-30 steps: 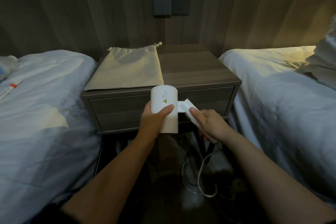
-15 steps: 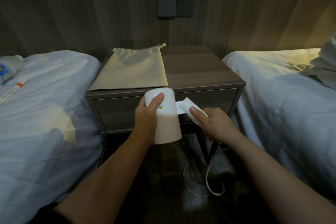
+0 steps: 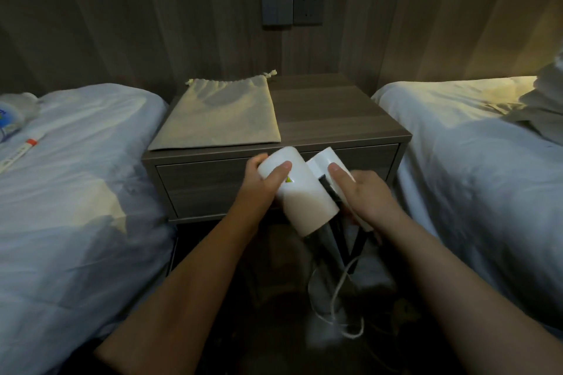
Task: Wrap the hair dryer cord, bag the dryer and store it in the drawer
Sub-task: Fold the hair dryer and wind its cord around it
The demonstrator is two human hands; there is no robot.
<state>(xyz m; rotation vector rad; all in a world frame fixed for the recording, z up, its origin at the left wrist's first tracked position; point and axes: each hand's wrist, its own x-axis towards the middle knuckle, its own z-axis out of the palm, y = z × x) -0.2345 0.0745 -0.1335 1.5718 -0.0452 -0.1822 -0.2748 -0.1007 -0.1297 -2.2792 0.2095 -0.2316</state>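
Two bare forearms enter from the bottom edge. One white cord (image 3: 336,298) hangs from the dryer and lies in loose loops on the dark floor between the arms.

One white hair dryer (image 3: 300,192) is held in the air in front of the drawer, barrel tilted with its far end up and to the left. The left hand (image 3: 259,189) wraps the barrel, fingers (image 3: 278,173) closed round it with the thumb lying on top. The right hand (image 3: 365,195) is closed round the handle (image 3: 323,161), thumb pressed on its upper face. One small yellow triangular label sits on the barrel; no writing on it can be read.

One drawer (image 3: 213,186), closed, forms the front of the single wooden nightstand, which serves as the worktop (image 3: 329,116). One beige drawstring bag (image 3: 219,114) lies flat on its left half, mouth toward the wall.

Two beds flank the nightstand: the left bed (image 3: 76,192) and the right bed (image 3: 472,161), both in white bedding. On the left bed lies one tube with an orange band (image 3: 24,149); its print is illegible.

On the wall behind, one switch plate (image 3: 276,4) and one socket plate (image 3: 308,5) sit side by side.
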